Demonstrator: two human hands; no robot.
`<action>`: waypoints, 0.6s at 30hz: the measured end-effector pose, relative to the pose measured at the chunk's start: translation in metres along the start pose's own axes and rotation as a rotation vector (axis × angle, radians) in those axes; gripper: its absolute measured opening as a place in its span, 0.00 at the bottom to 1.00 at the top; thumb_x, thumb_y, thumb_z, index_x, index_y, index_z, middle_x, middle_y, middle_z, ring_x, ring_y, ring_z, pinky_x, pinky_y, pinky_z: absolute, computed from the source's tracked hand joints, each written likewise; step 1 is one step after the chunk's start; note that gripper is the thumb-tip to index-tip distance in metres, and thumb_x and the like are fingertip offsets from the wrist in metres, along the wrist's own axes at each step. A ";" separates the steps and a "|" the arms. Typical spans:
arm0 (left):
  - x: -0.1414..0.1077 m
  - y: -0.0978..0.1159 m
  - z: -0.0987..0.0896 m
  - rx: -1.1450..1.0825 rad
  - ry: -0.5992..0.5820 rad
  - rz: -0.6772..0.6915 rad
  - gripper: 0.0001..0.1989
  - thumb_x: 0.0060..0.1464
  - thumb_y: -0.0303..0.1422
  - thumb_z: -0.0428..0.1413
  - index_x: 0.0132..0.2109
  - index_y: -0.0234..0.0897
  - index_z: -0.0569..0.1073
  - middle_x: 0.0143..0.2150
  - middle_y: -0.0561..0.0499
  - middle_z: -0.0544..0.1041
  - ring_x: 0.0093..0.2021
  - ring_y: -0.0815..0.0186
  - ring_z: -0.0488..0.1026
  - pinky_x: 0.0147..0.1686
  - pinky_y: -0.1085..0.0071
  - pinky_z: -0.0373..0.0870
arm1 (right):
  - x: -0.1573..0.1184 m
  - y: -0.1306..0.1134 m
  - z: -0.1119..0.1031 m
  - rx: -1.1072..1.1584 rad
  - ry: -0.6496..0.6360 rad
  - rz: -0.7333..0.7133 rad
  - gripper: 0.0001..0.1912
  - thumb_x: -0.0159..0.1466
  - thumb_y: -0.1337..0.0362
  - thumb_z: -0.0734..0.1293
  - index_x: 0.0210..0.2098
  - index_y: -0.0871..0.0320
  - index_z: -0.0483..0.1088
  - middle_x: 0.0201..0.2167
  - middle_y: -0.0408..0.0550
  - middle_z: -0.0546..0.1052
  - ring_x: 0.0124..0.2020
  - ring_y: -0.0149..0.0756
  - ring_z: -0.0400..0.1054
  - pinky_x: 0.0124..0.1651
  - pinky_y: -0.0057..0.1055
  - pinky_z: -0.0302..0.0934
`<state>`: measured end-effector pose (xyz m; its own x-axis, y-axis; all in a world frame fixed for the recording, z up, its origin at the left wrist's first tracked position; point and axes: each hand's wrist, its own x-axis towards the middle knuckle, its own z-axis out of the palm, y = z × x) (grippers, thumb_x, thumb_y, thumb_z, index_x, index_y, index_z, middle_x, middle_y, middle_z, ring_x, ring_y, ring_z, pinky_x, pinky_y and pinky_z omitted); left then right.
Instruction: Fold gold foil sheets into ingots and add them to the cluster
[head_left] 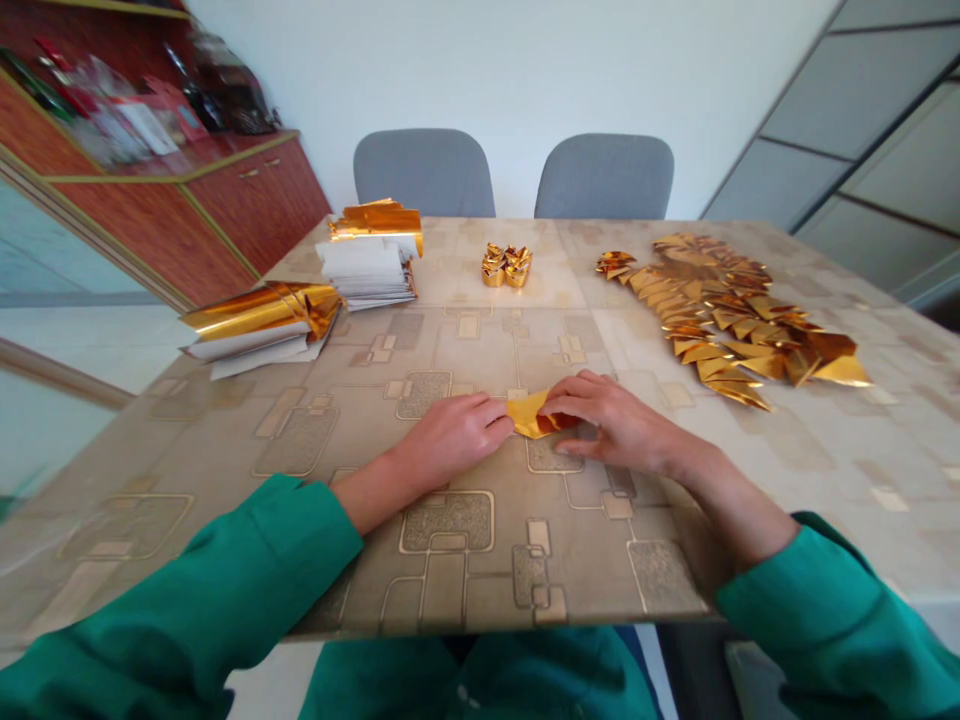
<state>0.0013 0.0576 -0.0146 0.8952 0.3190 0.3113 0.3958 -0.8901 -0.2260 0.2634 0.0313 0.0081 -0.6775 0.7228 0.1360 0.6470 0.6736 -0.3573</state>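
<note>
A small folded piece of gold foil paper [529,414] is between my hands, just above or on the patterned tablecloth. My left hand [461,435] is closed, its thumb and fingers pinching the paper's left end. On the right end, my right hand [611,420] curls its fingers over the top edge, with the thumb lower and slightly apart. The fingers of my right hand hide part of the paper's right side. Ahead of my hands stand shiny folded gold pieces [507,265], grouped close together.
Stacks of gold and white paper sheets [367,270] and a curled gold sheaf [262,315] lie at the left. Many folded gold pieces [705,300] spread in rows on the right. Two grey chairs [424,170] stand behind the table, and a wooden cabinet [255,200] is at the far left.
</note>
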 end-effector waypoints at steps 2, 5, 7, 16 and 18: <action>-0.004 -0.006 0.002 -0.005 0.046 -0.031 0.08 0.61 0.23 0.52 0.38 0.33 0.76 0.34 0.49 0.78 0.34 0.64 0.74 0.32 0.71 0.70 | -0.003 0.006 -0.002 -0.030 0.004 -0.006 0.16 0.60 0.65 0.72 0.47 0.55 0.73 0.46 0.50 0.76 0.48 0.44 0.66 0.51 0.43 0.59; -0.011 -0.016 0.004 -0.110 0.194 -0.119 0.09 0.62 0.25 0.52 0.37 0.34 0.76 0.34 0.50 0.79 0.33 0.67 0.75 0.33 0.73 0.71 | -0.004 0.008 -0.003 -0.044 0.010 -0.046 0.18 0.60 0.67 0.71 0.51 0.55 0.71 0.49 0.50 0.76 0.49 0.43 0.67 0.52 0.42 0.58; -0.016 -0.022 0.005 -0.188 0.286 -0.163 0.08 0.61 0.25 0.53 0.38 0.34 0.77 0.35 0.50 0.80 0.34 0.67 0.76 0.35 0.73 0.72 | -0.003 0.006 -0.003 -0.048 0.031 -0.063 0.17 0.62 0.69 0.69 0.50 0.56 0.71 0.47 0.50 0.76 0.48 0.42 0.67 0.52 0.41 0.58; -0.022 -0.025 -0.002 -0.307 0.106 -0.086 0.10 0.62 0.25 0.51 0.41 0.34 0.78 0.42 0.47 0.80 0.42 0.64 0.75 0.43 0.67 0.73 | 0.002 -0.005 0.000 0.009 0.009 -0.191 0.06 0.68 0.68 0.64 0.39 0.56 0.74 0.36 0.47 0.78 0.41 0.37 0.67 0.47 0.36 0.56; -0.022 -0.020 -0.003 -0.332 0.089 -0.123 0.09 0.63 0.27 0.51 0.42 0.34 0.78 0.42 0.46 0.80 0.43 0.63 0.75 0.44 0.66 0.73 | 0.002 -0.009 0.002 0.044 -0.020 -0.205 0.06 0.68 0.67 0.64 0.40 0.55 0.74 0.37 0.46 0.78 0.42 0.36 0.67 0.48 0.36 0.56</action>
<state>-0.0269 0.0670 -0.0142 0.8176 0.4137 0.4004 0.3983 -0.9086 0.1255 0.2559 0.0264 0.0097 -0.8007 0.5675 0.1919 0.4790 0.7988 -0.3640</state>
